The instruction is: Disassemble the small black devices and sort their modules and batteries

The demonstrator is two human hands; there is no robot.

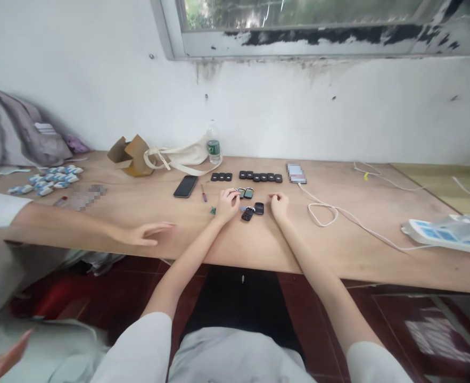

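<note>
A person's left hand and right hand rest apart on a wooden table at the center of the frame, small key fobs lying between them. The left hand's bent fingers meet the edge of two fobs with greenish faces; from where I stand, I cannot tell whether they grip one or merely touch it. The right hand curls on the other side, apart from that pair; whether its fingers hold anything, I cannot tell. Just below the pair lie a black fob with buttons and a plain black fob, the latter nearer the right hand. Beyond the hands, a row of black fobs lies in two groups. Left of the left hand are a screwdriver and a dark smartphone. At the left of the frame, a co-worker's hand extends over the table.
</note>
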